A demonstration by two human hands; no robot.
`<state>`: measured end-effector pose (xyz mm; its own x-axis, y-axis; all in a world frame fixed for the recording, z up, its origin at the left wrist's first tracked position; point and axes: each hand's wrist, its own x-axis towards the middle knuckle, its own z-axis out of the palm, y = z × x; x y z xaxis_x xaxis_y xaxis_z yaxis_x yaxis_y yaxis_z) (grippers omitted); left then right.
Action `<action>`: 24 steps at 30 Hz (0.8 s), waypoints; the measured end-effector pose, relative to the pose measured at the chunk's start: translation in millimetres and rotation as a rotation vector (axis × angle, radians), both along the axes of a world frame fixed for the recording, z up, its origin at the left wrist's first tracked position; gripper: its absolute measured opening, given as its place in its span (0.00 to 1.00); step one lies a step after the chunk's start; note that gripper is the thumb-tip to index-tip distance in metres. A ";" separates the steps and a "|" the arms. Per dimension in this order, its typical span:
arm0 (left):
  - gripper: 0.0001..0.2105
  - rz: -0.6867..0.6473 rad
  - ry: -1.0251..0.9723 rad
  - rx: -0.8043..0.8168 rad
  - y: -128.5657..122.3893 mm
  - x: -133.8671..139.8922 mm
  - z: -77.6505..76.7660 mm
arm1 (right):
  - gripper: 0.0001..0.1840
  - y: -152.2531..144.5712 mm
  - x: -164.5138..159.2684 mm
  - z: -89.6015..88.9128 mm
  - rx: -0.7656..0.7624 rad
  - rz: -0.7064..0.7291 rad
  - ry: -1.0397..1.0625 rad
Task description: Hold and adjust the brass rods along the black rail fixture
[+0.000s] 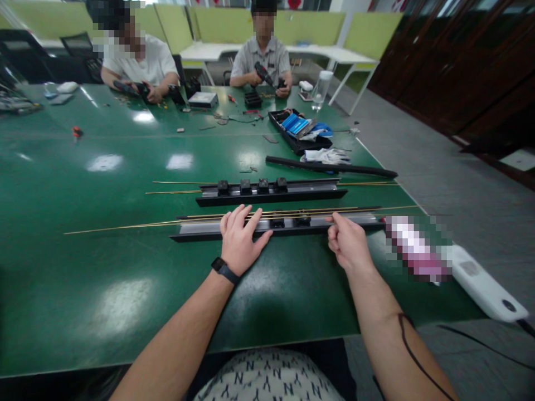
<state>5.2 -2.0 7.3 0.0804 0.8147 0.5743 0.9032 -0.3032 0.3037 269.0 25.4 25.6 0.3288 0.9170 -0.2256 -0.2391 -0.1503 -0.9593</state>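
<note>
In the head view, a long black channel with a silvery inner strip point(200, 227) lies across the green table in front of me. Thin brass-coloured rods point(137, 226) run along it and stick out past its ends. My left hand point(241, 236) rests over the channel and rods, fingers stretched and slightly spread. Small black blocks point(302, 219) sit inside the channel between my hands. At the rods, my right hand point(348, 236) is closed, its index finger and thumb near the channel's edge; whatever they pinch is hidden. Behind lies a second channel point(271, 196) with several black blocks and rods.
Beyond the channels lie a black strip point(330, 166), white gloves point(326, 156) and a black tray point(288, 133) of blue items. A white power strip point(485, 284) is at the right edge. Two people across the table hold power tools, one a black drill point(264, 73).
</note>
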 end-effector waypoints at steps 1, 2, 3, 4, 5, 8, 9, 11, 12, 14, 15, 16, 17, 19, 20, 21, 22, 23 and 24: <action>0.24 -0.001 0.002 0.000 0.0 -0.1 0.1 | 0.15 0.0 -0.1 0.4 0.002 -0.012 -0.001; 0.24 -0.003 0.004 -0.001 0.0 -0.2 0.2 | 0.15 0.0 -0.1 0.6 0.003 -0.028 -0.001; 0.24 -0.004 0.005 -0.003 -0.1 -0.3 0.4 | 0.15 0.1 0.1 0.7 0.004 -0.042 0.000; 0.24 -0.005 0.006 -0.005 -0.1 -0.4 0.7 | 0.15 0.3 0.3 0.7 0.004 -0.054 0.001; 0.24 -0.006 0.006 -0.007 -0.2 -0.4 0.9 | 0.15 0.4 0.5 0.7 0.002 -0.060 0.002; 0.24 -0.004 0.001 -0.015 -0.3 -0.2 1.1 | 0.15 0.6 0.5 0.3 -0.003 -0.055 0.001; 0.24 -0.004 0.000 -0.017 -0.3 -0.1 1.1 | 0.15 0.5 0.4 0.1 -0.005 -0.047 -0.001; 0.24 -0.003 0.002 -0.015 -0.2 0.1 0.7 | 0.15 0.3 0.1 -0.1 -0.006 -0.027 -0.007; 0.24 -0.003 0.003 -0.011 -0.1 0.2 0.5 | 0.16 0.2 0.1 -0.3 -0.005 -0.019 -0.009; 0.24 -0.005 0.006 -0.004 0.1 0.1 0.0 | 0.16 0.0 0.5 -0.6 0.000 -0.019 -0.008; 0.24 -0.005 0.006 -0.003 0.2 0.0 -0.2 | 0.15 -0.1 0.9 -0.7 0.006 -0.028 -0.005; 0.24 -0.005 0.007 -0.003 0.3 -0.2 -0.4 | 0.15 0.0 1.3 -0.9 0.010 -0.039 -0.001; 0.24 -0.004 0.009 -0.005 0.4 -0.3 -0.5 | 0.15 0.0 1.7 -1.0 0.013 -0.051 0.003; 0.24 -0.001 0.011 -0.011 0.6 -0.5 -0.7 | 0.15 0.2 2.1 -1.0 0.015 -0.066 0.010; 0.24 -0.001 0.011 -0.011 0.6 -0.6 -0.8 | 0.15 0.2 2.1 -1.0 0.014 -0.066 0.013; 0.24 -0.001 0.011 -0.010 0.7 -0.6 -0.8 | 0.15 0.3 1.9 -1.0 0.013 -0.060 0.014; 0.24 -0.002 0.010 -0.007 0.7 -0.7 -0.8 | 0.16 0.3 1.5 -0.9 0.010 -0.051 0.014; 0.24 -0.003 0.008 -0.002 0.7 -0.7 -0.8 | 0.16 0.3 1.1 -0.9 0.007 -0.042 0.012; 0.24 -0.004 0.007 0.002 0.7 -0.7 -0.7 | 0.16 0.4 0.7 -0.8 0.002 -0.031 0.009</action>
<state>4.6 -1.3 6.6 0.0881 0.8133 0.5751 0.9042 -0.3076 0.2965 269.7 25.7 24.8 0.3555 0.9068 -0.2264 -0.2520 -0.1403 -0.9575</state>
